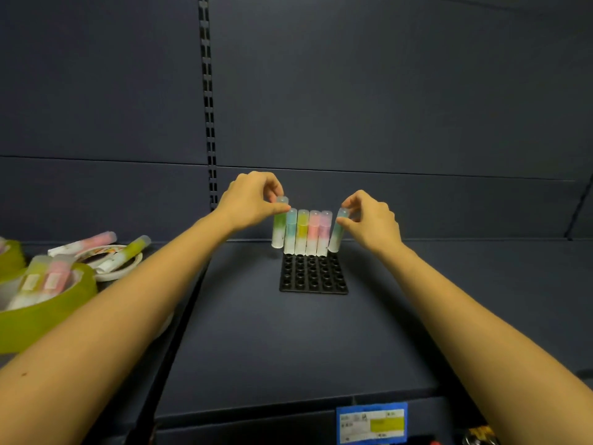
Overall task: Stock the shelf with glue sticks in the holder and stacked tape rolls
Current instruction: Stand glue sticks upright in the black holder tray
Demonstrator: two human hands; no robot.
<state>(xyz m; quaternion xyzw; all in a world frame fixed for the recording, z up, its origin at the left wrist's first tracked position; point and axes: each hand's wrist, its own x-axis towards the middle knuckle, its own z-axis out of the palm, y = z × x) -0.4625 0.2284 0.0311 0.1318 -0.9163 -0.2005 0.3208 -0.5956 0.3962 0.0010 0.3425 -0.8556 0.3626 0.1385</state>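
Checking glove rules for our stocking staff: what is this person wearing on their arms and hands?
The left hand and right hand are bare: no gloves, rings or watch visible. The forearms are bare too, no sleeves in view.

No legible text. Shelf-edge label (371, 423), blue border with yellow block: printed lines too blurred to read. Small paper labels on loose glue sticks (32, 281) at left: print unreadable. Patterned tape roll (96, 251) behind them: markings indistinct. No brand or number made out anywhere
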